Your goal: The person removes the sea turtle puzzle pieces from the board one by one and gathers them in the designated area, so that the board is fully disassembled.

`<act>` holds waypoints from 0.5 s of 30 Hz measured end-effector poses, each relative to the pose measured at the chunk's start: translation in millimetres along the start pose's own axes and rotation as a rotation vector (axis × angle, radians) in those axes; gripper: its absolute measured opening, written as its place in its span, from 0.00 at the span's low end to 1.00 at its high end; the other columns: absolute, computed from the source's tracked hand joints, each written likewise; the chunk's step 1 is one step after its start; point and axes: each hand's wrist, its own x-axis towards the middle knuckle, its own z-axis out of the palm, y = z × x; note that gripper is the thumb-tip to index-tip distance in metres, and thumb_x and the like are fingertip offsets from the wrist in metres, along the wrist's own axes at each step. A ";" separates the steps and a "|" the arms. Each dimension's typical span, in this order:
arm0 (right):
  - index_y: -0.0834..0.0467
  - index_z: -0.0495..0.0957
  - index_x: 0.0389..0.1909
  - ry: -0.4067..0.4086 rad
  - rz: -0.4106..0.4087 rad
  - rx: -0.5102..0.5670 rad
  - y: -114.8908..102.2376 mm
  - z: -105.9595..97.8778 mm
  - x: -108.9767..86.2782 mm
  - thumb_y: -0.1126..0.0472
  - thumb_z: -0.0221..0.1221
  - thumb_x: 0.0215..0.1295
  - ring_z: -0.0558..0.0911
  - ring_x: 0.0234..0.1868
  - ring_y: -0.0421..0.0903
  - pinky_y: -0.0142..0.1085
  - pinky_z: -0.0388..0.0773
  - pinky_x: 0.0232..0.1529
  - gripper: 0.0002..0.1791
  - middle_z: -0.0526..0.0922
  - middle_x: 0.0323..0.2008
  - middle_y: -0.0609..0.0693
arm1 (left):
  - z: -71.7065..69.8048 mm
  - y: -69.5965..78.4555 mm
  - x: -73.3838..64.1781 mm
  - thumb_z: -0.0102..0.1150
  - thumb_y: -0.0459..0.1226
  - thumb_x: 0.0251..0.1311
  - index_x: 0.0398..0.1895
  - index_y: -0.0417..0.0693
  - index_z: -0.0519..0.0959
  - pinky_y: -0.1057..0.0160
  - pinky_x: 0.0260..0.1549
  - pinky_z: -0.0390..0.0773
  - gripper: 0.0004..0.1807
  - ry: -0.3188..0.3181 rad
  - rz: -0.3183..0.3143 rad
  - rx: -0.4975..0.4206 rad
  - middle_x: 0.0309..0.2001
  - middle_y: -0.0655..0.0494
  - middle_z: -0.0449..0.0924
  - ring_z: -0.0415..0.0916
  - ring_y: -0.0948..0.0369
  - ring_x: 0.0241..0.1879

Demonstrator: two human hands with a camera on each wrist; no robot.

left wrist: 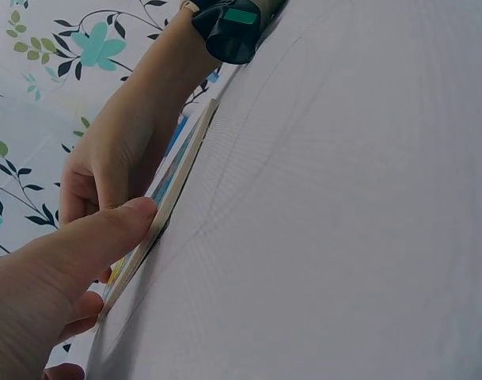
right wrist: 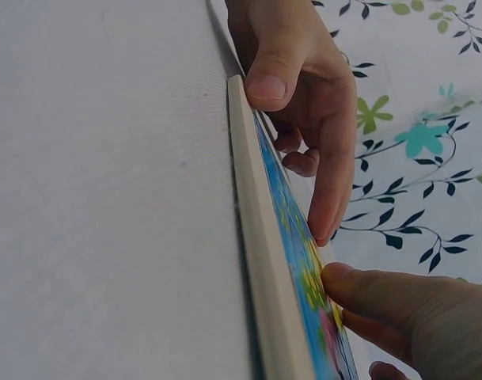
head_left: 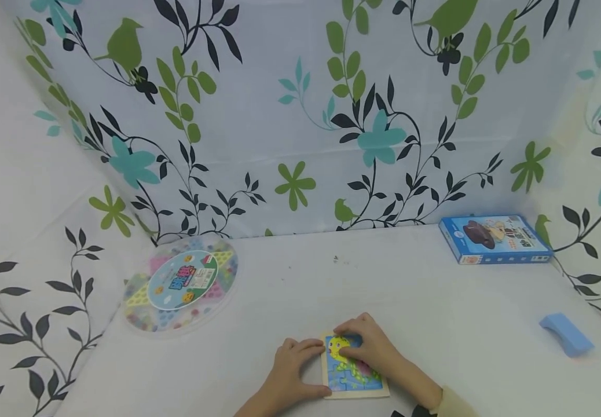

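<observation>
A small jigsaw puzzle [head_left: 340,380] in a pale wooden frame lies on the white table, its blue picture showing a yellow and green creature with a pink patch. My left hand [head_left: 291,370] holds the frame along its left side, thumb at the near corner and fingers at the far one. From the right, my right hand [head_left: 376,351] has its thumb on the yellow part of the picture and its fingers bent at the far edge. That hand hides the puzzle's upper right. The wrist views show the frame [right wrist: 260,229] edge-on between both hands.
A round clear-packed board [head_left: 141,315] with an oval label lies at the back left. At the back right stands a blue box [head_left: 504,259], with a blue arched block [head_left: 566,334] nearer on the right. Patterned cloth [head_left: 259,116] hangs behind the table.
</observation>
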 end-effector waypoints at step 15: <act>0.53 0.78 0.41 -0.021 -0.021 -0.018 -0.8 1.9 1.5 0.56 0.66 0.48 0.67 0.40 0.39 0.36 0.67 0.43 0.17 0.76 0.40 0.38 | -0.8 0.7 -2.1 0.61 0.61 0.40 0.50 0.49 0.75 0.64 0.35 0.58 0.36 0.009 0.013 0.007 0.53 0.64 0.70 0.55 0.70 0.36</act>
